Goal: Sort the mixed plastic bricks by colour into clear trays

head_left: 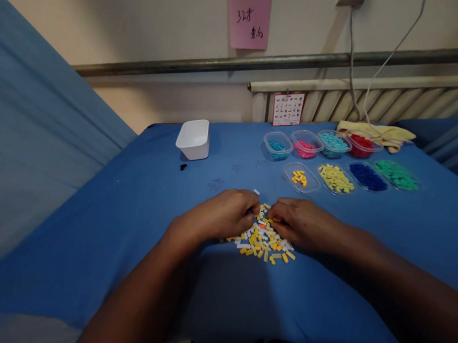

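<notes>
A loose pile of small building bricks (266, 239), yellow, pale yellow and white with an orange one, lies on the blue cloth. At its left edge is my left hand (233, 212), closed with curled fingers; whatever they may pinch is hidden. My right hand (298, 220) rests over the pile's right side, thumb and fingers drawn together by some yellow bricks. I cannot make out what is between them. A single white brick (256, 192) lies just beyond the pile. Behind my right hand stands a clear tub (315, 186) with several orange-yellow bricks (299, 178).
More clear tubs hold pale yellow (335, 178), dark blue (367, 176), green (397, 175), teal (277, 150), pink (305, 148), turquoise (333, 143) and red bricks (361, 145). A white container (198, 151) stands back left, near a small black object (182, 167). A yellow cloth (397, 133) lies back right.
</notes>
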Demonstrator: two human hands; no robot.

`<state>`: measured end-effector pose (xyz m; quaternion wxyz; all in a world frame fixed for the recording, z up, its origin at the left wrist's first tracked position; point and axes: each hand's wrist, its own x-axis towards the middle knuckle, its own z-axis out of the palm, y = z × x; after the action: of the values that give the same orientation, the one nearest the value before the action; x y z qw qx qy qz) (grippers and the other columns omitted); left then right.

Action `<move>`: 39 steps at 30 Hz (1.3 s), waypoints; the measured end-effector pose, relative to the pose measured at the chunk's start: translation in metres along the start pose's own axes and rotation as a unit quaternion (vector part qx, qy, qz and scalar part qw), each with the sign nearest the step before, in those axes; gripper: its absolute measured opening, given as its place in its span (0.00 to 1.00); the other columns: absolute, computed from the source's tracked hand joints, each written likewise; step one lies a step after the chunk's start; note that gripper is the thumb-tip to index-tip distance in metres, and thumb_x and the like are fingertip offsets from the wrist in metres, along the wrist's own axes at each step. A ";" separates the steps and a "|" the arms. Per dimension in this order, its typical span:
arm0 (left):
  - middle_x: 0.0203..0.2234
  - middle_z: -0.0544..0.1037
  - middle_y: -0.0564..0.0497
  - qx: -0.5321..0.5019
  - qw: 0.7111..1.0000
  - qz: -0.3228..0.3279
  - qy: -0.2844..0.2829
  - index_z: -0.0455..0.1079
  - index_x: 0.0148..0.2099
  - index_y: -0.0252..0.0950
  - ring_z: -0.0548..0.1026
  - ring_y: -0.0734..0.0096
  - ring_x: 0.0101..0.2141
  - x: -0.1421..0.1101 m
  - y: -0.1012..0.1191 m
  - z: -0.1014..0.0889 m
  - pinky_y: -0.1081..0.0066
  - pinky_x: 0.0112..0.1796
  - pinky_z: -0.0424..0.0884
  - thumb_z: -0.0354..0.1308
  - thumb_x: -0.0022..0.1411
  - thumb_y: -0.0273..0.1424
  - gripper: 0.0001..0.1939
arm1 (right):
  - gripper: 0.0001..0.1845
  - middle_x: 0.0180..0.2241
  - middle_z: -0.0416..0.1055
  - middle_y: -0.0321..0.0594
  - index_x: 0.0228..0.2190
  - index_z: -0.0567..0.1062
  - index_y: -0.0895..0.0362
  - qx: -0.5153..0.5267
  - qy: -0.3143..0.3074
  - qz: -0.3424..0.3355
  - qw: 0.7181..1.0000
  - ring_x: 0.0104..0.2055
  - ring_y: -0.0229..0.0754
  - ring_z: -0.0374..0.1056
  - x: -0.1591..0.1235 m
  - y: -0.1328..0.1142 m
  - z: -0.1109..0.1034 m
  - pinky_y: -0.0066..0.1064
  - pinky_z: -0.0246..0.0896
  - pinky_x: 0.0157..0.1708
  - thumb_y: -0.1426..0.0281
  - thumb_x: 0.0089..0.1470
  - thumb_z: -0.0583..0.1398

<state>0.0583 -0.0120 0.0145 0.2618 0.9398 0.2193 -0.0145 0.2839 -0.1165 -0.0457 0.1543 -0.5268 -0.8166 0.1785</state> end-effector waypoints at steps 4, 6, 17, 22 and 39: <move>0.31 0.81 0.52 -0.122 0.992 -0.028 0.028 0.79 0.42 0.36 0.74 0.71 0.30 0.003 -0.008 0.000 0.72 0.32 0.66 0.59 0.63 0.27 0.08 | 0.04 0.36 0.76 0.41 0.37 0.77 0.57 0.002 -0.002 0.020 1.000 0.36 0.41 0.70 -0.001 -0.002 -0.004 0.32 0.56 0.38 0.75 0.66 0.61; 0.29 0.80 0.53 -0.208 0.976 -0.049 0.047 0.79 0.42 0.36 0.74 0.71 0.29 0.005 -0.013 0.003 0.72 0.31 0.67 0.62 0.63 0.30 0.07 | 0.05 0.38 0.77 0.42 0.39 0.79 0.58 -0.005 -0.002 0.020 1.000 0.38 0.42 0.71 -0.001 -0.004 -0.006 0.33 0.57 0.39 0.74 0.67 0.61; 0.28 0.79 0.52 -0.399 0.909 -0.095 0.077 0.79 0.41 0.34 0.74 0.74 0.28 0.015 -0.026 0.016 0.73 0.31 0.71 0.69 0.59 0.35 0.11 | 0.14 0.36 0.75 0.43 0.38 0.81 0.57 -0.062 -0.019 0.031 0.997 0.35 0.41 0.68 0.000 -0.008 -0.008 0.32 0.54 0.34 0.73 0.73 0.56; 0.28 0.80 0.51 -0.407 0.900 -0.104 0.119 0.78 0.41 0.34 0.75 0.74 0.27 0.017 -0.028 0.018 0.72 0.31 0.72 0.70 0.58 0.35 0.11 | 0.12 0.36 0.74 0.44 0.34 0.79 0.57 -0.084 -0.022 0.067 0.994 0.32 0.39 0.66 -0.003 -0.009 -0.012 0.33 0.51 0.32 0.75 0.70 0.58; 0.27 0.80 0.51 -0.399 0.890 -0.135 0.174 0.79 0.40 0.35 0.76 0.71 0.27 0.022 -0.030 0.019 0.70 0.32 0.73 0.71 0.53 0.33 0.12 | 0.08 0.38 0.79 0.46 0.40 0.78 0.58 -0.107 -0.018 0.094 0.990 0.35 0.43 0.71 -0.002 -0.006 -0.017 0.35 0.52 0.34 0.73 0.69 0.58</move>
<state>0.0671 0.0110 -0.0196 0.5679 0.7049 0.3738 0.2025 0.2876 -0.1183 -0.0282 0.0649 -0.6110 -0.7807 0.1136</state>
